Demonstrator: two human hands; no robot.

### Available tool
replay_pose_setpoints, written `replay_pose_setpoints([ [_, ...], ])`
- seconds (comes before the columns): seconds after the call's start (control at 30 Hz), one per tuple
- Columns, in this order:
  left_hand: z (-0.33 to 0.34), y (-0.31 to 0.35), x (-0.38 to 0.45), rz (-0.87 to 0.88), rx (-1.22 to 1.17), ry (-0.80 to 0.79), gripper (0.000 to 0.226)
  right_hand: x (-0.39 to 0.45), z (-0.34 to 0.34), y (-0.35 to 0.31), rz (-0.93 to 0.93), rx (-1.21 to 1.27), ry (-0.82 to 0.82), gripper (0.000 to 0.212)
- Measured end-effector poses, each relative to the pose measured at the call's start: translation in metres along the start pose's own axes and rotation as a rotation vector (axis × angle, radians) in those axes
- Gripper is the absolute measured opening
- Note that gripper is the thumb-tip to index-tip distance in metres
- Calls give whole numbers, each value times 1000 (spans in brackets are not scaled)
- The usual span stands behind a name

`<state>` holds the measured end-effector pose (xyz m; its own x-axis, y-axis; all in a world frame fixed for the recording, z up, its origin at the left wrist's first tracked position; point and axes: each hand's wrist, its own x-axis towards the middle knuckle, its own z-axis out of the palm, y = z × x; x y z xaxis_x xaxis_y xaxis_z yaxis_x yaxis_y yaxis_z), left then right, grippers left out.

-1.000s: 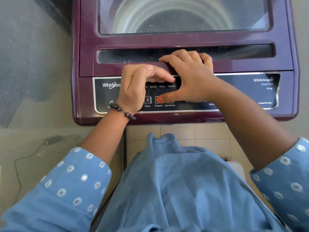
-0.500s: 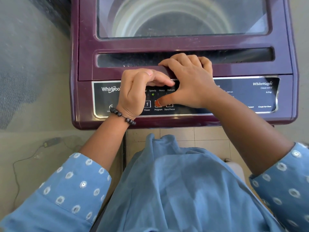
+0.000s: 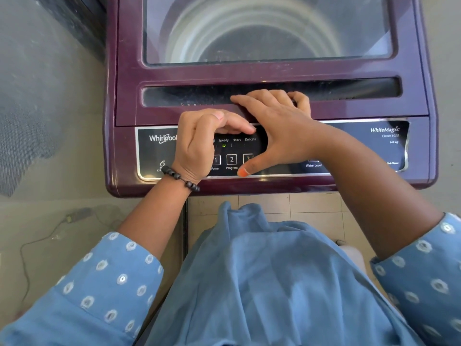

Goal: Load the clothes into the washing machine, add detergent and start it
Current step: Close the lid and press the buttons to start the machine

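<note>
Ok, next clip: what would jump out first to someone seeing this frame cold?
Two bare hands meet over the control panel at the front of a purple washing machine. The right hand hooks its fingers over the lid handle ledge, its orange-nailed thumb beside the buttons marked 2 and 3. The left hand, above a beaded bracelet, arches over the panel, and a green light glows under Speedy.

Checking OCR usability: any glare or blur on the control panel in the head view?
Head view: control panel labels sharp, Speedy light readable; hazy reflections on glass lid; left hand and right hand hide some labels; wide-angle bowing at edges.
</note>
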<state>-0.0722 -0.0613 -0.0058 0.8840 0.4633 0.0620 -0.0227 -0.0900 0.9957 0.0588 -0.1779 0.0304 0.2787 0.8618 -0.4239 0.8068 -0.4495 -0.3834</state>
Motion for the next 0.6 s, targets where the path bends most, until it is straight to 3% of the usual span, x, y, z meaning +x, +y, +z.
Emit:
replay_pose_setpoints([
  [0.6, 7, 0, -1, 3, 6, 12, 47, -3, 2, 6, -26, -19, 28, 123],
])
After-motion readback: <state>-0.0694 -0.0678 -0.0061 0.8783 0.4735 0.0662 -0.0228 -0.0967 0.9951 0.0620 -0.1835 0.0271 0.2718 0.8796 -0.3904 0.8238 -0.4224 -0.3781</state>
